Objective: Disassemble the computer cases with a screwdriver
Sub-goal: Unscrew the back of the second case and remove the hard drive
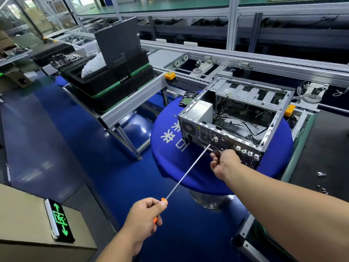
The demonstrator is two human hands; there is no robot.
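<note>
Two bare forearms reach in from the bottom edge, no sleeves showing on either. The left hand (145, 216) and the right hand (223, 162) wear no gloves, rings, watch or wristband. Fingernails are short.

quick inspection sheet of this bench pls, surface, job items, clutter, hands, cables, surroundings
surface: round table under blue cloth with white characters
job's things: computer case, side open, lying flat; long screwdriver, tip at the rear panel
clutter: hard drive behind the case; loose screws on the dark mat at right
grippers: left hand grips the orange handle; right hand at the rear panel by the tip, fingers curled
cables: black wires loose inside the case
surroundings: conveyor line; stacked black trays
</note>
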